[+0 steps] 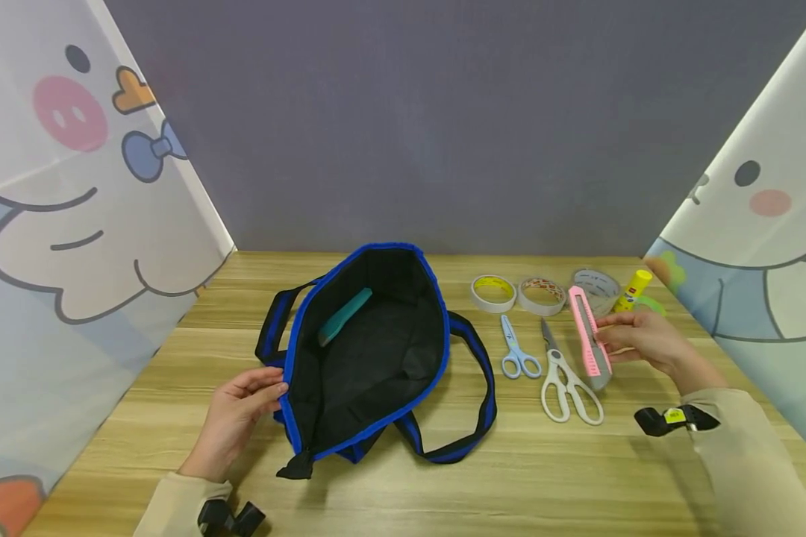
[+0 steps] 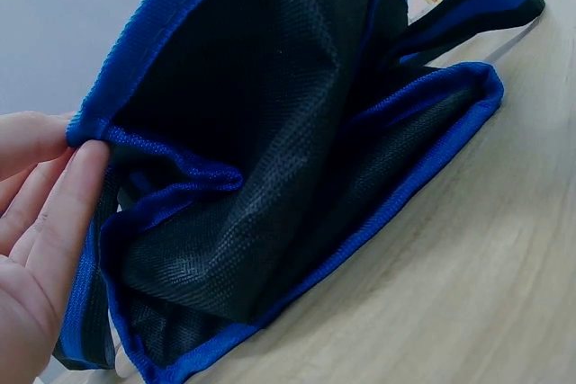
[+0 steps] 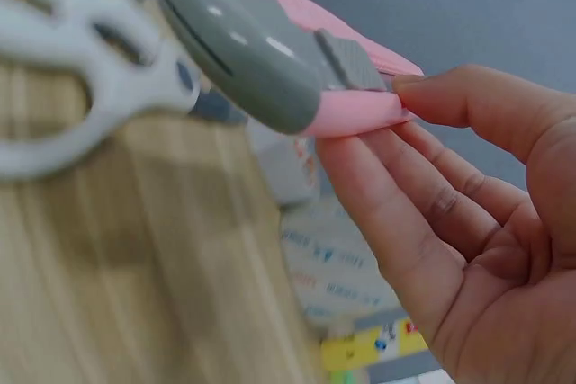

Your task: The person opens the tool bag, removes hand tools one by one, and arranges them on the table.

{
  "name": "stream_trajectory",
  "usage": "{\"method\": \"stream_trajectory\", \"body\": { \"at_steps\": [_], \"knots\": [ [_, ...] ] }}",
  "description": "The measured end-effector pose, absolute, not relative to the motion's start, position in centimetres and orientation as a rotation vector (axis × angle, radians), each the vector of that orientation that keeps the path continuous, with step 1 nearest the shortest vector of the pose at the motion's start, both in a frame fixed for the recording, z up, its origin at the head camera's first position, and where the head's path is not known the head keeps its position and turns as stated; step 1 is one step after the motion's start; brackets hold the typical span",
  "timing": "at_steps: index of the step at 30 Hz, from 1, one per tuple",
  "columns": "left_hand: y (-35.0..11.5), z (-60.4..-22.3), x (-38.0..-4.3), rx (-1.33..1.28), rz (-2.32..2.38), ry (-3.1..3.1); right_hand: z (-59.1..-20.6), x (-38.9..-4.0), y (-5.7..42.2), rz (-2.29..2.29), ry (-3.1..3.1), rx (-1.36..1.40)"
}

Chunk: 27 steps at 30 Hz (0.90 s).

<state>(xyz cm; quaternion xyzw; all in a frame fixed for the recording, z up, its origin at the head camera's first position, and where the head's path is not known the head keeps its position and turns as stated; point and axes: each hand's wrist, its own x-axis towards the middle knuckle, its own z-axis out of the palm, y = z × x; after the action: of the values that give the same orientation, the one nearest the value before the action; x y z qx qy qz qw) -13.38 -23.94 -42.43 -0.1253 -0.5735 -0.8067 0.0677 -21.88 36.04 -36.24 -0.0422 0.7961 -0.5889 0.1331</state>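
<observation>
A black bag (image 1: 376, 358) with blue trim lies on the table with its mouth wide toward me. My left hand (image 1: 235, 418) pinches the blue rim at its left side, thumb and fingers on the edge, as the left wrist view also shows. Inside the bag lies a teal tool (image 1: 345, 316) with a grey end. On the right, my right hand (image 1: 645, 344) holds a pink and grey utility knife (image 1: 589, 332) between thumb and fingers. In the right wrist view the knife (image 3: 270, 56) is raised above the table, its grey end toward the camera.
Small blue scissors (image 1: 516, 350) and larger white-handled scissors (image 1: 564, 380) lie between bag and knife. Behind them are tape rolls (image 1: 493, 304), (image 1: 542, 307) and a wider roll (image 1: 601, 287), beside a yellow glue stick (image 1: 633, 291). A bag strap (image 1: 485, 373) loops rightward. A grey partition (image 1: 430, 149) stands behind.
</observation>
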Motion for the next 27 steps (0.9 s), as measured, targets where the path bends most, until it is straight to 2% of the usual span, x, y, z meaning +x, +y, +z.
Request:
{"method": "stream_trajectory", "body": {
  "at_steps": [14, 27],
  "knots": [
    [-24.1, -42.7, -13.2, -0.367, -2.427, -1.745, -38.4, -23.7, 37.8, -1.481, 2.319, 0.062],
    [-23.8, -42.9, -12.8, -0.354, -2.427, -1.725, -38.0, -24.2, 36.6, -1.214, 2.451, 0.132]
  ]
}}
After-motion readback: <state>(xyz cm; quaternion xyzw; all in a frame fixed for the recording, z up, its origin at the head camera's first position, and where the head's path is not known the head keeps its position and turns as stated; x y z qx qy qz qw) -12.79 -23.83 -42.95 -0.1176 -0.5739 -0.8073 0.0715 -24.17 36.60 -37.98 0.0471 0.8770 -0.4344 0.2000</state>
